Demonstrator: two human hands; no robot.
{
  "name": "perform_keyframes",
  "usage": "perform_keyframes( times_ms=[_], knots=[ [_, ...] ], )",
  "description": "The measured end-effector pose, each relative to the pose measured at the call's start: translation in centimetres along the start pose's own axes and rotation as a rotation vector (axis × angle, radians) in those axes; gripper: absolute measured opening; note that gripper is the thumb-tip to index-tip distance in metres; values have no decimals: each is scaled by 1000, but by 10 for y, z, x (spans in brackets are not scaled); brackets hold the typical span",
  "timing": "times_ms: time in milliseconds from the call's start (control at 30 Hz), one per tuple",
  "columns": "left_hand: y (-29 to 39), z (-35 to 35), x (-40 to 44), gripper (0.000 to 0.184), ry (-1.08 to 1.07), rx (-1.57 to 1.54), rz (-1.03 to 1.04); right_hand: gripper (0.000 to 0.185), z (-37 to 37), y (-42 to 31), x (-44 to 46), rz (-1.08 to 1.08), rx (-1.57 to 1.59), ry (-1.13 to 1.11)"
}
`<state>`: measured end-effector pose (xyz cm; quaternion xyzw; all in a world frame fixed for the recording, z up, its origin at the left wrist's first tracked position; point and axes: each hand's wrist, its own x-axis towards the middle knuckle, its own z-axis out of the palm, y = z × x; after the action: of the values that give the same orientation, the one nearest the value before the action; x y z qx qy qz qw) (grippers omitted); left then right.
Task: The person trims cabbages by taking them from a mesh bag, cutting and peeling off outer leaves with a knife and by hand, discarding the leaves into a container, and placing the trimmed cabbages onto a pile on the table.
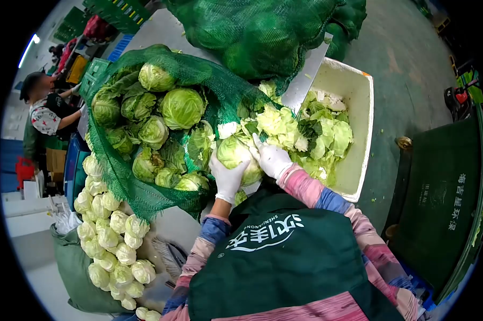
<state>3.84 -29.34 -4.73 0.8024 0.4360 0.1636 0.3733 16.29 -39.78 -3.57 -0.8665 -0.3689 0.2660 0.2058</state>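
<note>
My left hand [228, 174], in a white glove, grips a pale green cabbage [234, 152] from its left and near side. My right hand [272, 160], also gloved, is at the right side of this cabbage. Its index finger points toward the loose leaves; the other fingers are curled, and what they hold, if anything, is hidden. To the left a green mesh sack [113, 166] lies spread open with several cabbages [182, 108] in it. Loose outer leaves [277, 125] lie just beyond my hands. A white foam box [361, 134] full of torn leaves [329, 140] stands at the right.
Filled green mesh sacks [257, 37] lie at the far side of the metal table [164, 32]. Pale trimmed cabbages [110, 241] are piled at lower left beside a brush [169, 258]. A large dark green bin [439, 203] stands at right. Another person [51, 109] works at far left.
</note>
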Motion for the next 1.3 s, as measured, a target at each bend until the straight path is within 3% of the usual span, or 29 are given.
perform_keyframes(
  times_ms=[67,133,200,367,467,600,667,733,900,1000,1200,1300],
  knots=[
    [-4,-3,-1,97,-28,14,-6,56,-9,3,9,53,26,-110],
    [-20,-7,2,96,-90,-295,-71,53,-16,9,16,6,91,-191],
    [-29,-18,2,92,-229,-557,-143,48,-13,22,24,-17,172,-103],
    [-34,-37,-11,88,-311,-736,-81,44,-21,43,27,74,-5,-145],
    [-63,-28,-14,88,-129,-599,-148,45,7,75,31,122,-40,-110],
    [-26,-31,-17,90,-88,-633,-347,53,6,68,12,248,-38,37],
    [-29,-32,-3,92,-207,-346,6,61,-17,51,-1,92,148,242],
    [-18,-26,22,93,-242,-253,241,63,-25,40,-3,-99,131,188],
    [7,9,63,72,-255,-201,105,60,-13,31,6,-140,-85,153],
    [9,13,77,73,-353,-228,52,60,-5,27,9,-79,-94,183],
    [6,12,76,71,-313,-233,98,62,-2,26,15,-5,-67,170],
    [14,4,68,68,-406,-482,-51,56,-8,31,24,-46,6,119]
  ],
)
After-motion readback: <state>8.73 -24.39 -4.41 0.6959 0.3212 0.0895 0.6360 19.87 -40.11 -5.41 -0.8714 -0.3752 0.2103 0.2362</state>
